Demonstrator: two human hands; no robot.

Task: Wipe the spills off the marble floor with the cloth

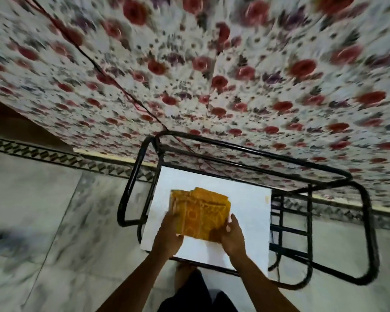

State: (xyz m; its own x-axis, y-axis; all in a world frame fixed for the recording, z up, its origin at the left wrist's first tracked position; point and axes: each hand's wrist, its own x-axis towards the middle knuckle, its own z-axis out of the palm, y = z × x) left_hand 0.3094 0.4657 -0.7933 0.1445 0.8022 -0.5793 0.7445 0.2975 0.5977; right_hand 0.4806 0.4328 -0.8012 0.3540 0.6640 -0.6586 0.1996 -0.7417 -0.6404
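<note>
A folded orange-yellow patterned cloth (200,213) lies on the white rectangular top of a small desk (245,203) with a black tubular metal frame (367,233). Both of the person's hands are on the cloth's near edge. The left hand (168,235) has its grip closed on the cloth's near left corner, fingers tucked under the fabric and the thumb on top. The right hand (233,235) has its grip closed on the near right corner, thumb lying along the cloth's right side and the fingers curled beneath. The far half of the cloth rests flat on the white top, with loose folded layers showing at its far edge.

Beyond the desk, a bed covered in a white floral sheet with red and purple flowers (234,75) fills the upper part of the view; it is blurred. A thin dark cord (95,64) runs across the sheet toward the desk's far left corner. To the left of the desk and under it lies the grey-veined marble floor (43,210), with a dark patterned border strip (54,155) along the foot of the bed. A dark smudge (2,236) shows on the floor well left of the desk, too blurred to make out. The person's bare foot (185,275) stands on the floor just at the near edge of the desk.
</note>
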